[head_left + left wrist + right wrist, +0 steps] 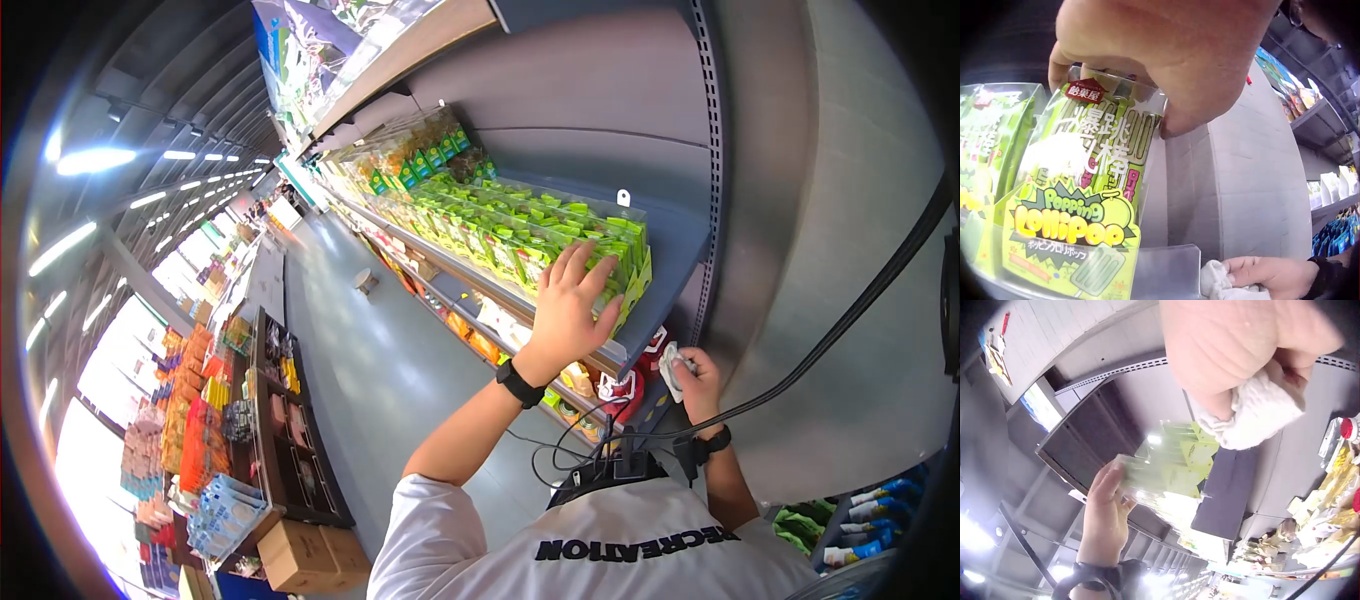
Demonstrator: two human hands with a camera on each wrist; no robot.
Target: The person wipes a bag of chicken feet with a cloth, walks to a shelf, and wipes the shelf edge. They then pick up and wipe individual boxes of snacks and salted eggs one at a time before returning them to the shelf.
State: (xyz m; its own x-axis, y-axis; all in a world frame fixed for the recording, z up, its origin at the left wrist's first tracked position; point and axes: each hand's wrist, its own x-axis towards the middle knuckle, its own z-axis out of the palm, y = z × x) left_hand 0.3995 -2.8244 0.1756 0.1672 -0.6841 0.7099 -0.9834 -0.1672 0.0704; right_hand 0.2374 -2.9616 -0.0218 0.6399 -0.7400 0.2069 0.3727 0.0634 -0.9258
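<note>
My left hand (572,308) reaches over the near end of a row of green candy packs on the shelf. In the left wrist view it grips the upper part of a clear-topped box of popping lollipops (1072,231), thumb at the right side and fingers at the left and behind. A matching box (984,156) stands close on its left. Lower and to the right, beside the shelf end, my right hand (702,385) holds a crumpled white cloth (1263,412) bunched between thumb and fingers.
The shelf board (675,240) ends at a slotted upright (715,150). Brown and green packs (415,150) fill its far part. Lower shelves hold more bagged goods. Black cables (840,335) hang across the right side. Cartons (310,555) and a stocked display stand across the aisle.
</note>
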